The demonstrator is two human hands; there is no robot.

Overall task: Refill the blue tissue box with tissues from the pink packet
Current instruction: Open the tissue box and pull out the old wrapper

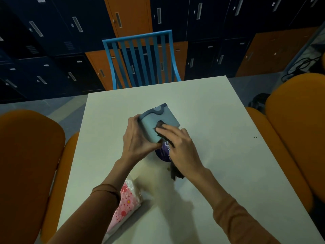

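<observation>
The blue tissue box (pixel 163 115) is held just above the middle of the pale bench (pixel 211 120), tilted so that its slotted face turns toward the person, with its darker rim at the 12 o'clock end. The left hand (pixel 139 138) has its grip closed around the box's 9 o'clock end, with fingers curled over the edge and the thumb along the near side. The right hand (pixel 182 147) comes in from 4 o'clock and lays fairly straight fingers on the dark slot in the box's face. A dark strip (pixel 176 173) shows beneath that hand and wrist, but I cannot tell whether its grip holds the strip or only presses on it. A round purple item (pixel 164 152) lies on the bench directly under the box, between the two hands. The pink packet (pixel 126 205), printed with red flowers, lies at 7 o'clock on the bench, partly under the left forearm. A blue slatted chair (pixel 140 59) stands at 12 o'clock, orange chairs (pixel 26 164) flank the bench at 9 and 3 o'clock, and dark lockers (pixel 52 41) fill the background.
</observation>
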